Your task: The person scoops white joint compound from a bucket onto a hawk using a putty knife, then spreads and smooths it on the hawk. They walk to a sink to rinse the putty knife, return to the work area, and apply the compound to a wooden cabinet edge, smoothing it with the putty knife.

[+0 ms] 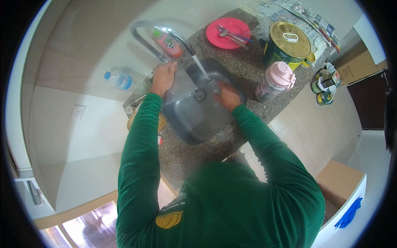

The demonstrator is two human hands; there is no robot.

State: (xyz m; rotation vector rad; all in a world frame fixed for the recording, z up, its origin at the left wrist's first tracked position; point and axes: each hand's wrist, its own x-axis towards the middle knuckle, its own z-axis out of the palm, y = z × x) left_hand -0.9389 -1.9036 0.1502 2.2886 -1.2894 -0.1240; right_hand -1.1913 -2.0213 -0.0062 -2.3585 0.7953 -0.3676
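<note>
From the head view, the sink (188, 131) is where the action is, set in a speckled counter (175, 163), with both green-sleeved arms reaching in. Left hand (163, 78) at the upper left rim, just below the tap (145, 24), and its fingers are bent over the edge of a flat grey sheet (182, 84), holding it! That sheet slants into the left part of the basin, one square corner near the drain (199, 94).

Over on the right, the right hand (227, 96) is down inside the basin, fingers pointing in toward the drain, blurred; I cannot tell how wide they are or whether they grip anything. Water (201, 68) runs from the spout, a pale stream falling between the two hands.

Round the edges now: a pink-lidded bottle (275, 80) stands just right of the sink, a big tin (288, 43) behind it, and a pink plate (213, 36) carries cutlery (231, 35) at the back. A soap bottle (169, 44) with a green cap stands behind the tap's arch, and a blue-capped water bottle (120, 80) sits out to the left, by the wall.
</note>
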